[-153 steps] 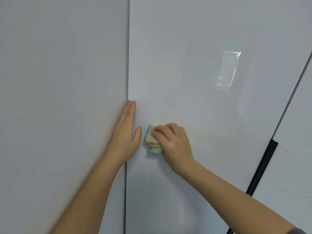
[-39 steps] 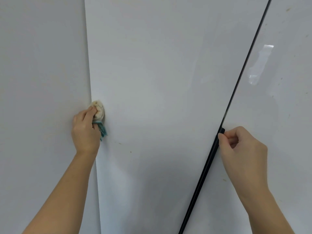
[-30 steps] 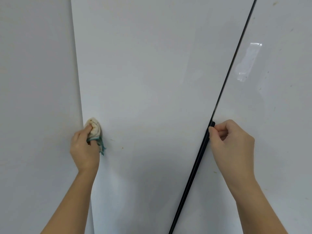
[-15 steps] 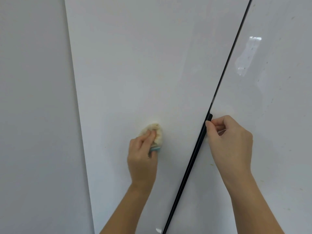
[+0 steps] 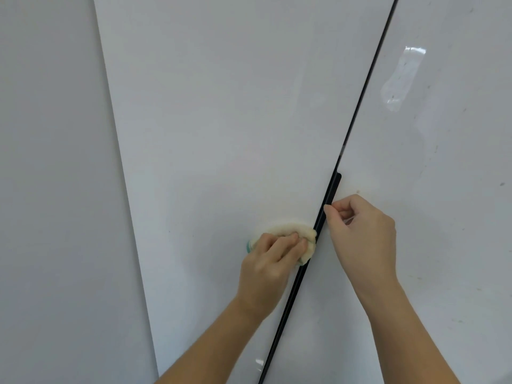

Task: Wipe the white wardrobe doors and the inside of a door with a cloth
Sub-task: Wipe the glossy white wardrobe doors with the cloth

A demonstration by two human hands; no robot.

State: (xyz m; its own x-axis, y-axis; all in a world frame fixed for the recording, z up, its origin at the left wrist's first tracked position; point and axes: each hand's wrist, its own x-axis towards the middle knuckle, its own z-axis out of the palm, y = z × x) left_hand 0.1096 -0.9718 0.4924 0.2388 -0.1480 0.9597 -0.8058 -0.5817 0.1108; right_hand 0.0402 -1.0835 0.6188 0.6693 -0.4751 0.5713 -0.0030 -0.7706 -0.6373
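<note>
A glossy white wardrobe door (image 5: pixel 221 120) fills the middle of the view. My left hand (image 5: pixel 267 268) grips a bunched cream cloth with a teal edge (image 5: pixel 291 230) and presses it against this door, right beside the door's right edge. A long black handle strip (image 5: pixel 331 189) runs down that edge. My right hand (image 5: pixel 360 236) has its fingers curled at the strip, the fingertips on its right side. The neighbouring white door (image 5: pixel 443 189) lies behind my right hand.
A plain white panel (image 5: pixel 55 189) stands to the left of the middle door. A strip of clear tape (image 5: pixel 401 79) sticks to the right door near the top, and small dark specks dot that door.
My left hand has slid the cloth rightwards across the middle door, from its left edge to the black strip. My right hand has stayed at the strip, a little lower on it.
</note>
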